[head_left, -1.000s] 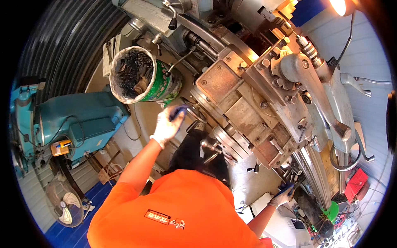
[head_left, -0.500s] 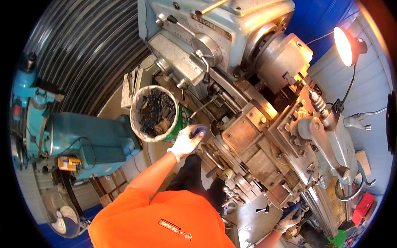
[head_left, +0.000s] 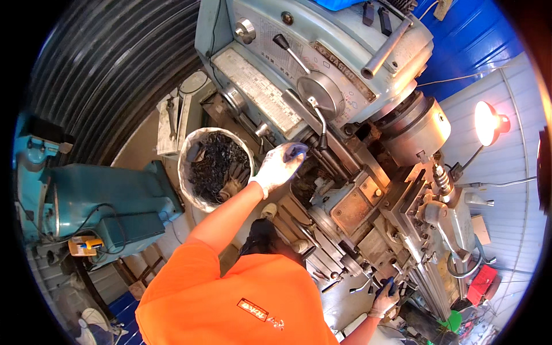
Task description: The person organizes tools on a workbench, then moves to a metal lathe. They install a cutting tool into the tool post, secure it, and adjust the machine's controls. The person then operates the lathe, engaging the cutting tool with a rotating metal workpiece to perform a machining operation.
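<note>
My left hand (head_left: 280, 166), in a white glove with blue on the fingers, is raised between the bucket of dark metal shavings (head_left: 215, 164) and the lathe's lower headstock lever (head_left: 321, 129). It is open, its fingers loosely bent, just short of that lever. My right hand (head_left: 387, 297), also gloved, is low at the right by the carriage (head_left: 368, 247), its fingers closed round something I cannot make out. The chuck (head_left: 414, 129) is at upper right, with a drill chuck (head_left: 441, 181) below it.
A teal machine (head_left: 109, 198) stands at left, a fan (head_left: 92, 325) below it. A lit lamp (head_left: 489, 123), a red box (head_left: 480, 283) and a green basin (head_left: 451, 320) are at right. My feet (head_left: 299, 244) stand on wooden slats (head_left: 284, 227) beside the lathe.
My left hand has moved from beside the carriage handwheel up and right toward the headstock levers. My view has shifted, showing more headstock. My right hand stays low at the right.
</note>
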`<state>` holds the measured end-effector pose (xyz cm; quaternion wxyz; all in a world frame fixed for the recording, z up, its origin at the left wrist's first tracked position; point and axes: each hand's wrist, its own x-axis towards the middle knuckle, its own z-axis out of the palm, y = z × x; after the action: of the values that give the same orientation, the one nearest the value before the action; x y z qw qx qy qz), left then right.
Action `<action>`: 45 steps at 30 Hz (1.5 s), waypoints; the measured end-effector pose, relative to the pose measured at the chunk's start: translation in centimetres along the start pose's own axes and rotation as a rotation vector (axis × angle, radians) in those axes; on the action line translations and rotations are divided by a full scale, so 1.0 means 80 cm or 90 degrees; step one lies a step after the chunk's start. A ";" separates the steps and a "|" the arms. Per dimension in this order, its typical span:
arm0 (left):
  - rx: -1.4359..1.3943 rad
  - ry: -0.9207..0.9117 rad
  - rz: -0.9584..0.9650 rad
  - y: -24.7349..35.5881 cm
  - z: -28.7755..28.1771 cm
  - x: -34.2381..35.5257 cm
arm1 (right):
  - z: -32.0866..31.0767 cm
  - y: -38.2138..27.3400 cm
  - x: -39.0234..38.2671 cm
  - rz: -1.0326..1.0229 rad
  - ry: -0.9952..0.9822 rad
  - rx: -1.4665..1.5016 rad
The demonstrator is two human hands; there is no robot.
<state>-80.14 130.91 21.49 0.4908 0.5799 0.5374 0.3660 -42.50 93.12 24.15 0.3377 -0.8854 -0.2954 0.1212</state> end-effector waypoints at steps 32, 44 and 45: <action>-0.081 -0.132 -0.047 -0.037 0.019 0.024 | 0.076 -0.095 -0.066 -0.050 -0.036 -0.018; -0.131 -0.195 -0.062 -0.038 0.027 0.047 | 0.090 -0.054 -0.074 -0.061 -0.054 -0.062; -0.099 -0.176 -0.056 -0.039 0.022 0.057 | 0.087 0.000 -0.069 0.024 -0.084 0.010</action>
<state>-78.58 134.86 17.58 0.6189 0.5612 0.4596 0.3013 -49.75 93.45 19.03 0.3220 -0.8784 -0.2990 0.1879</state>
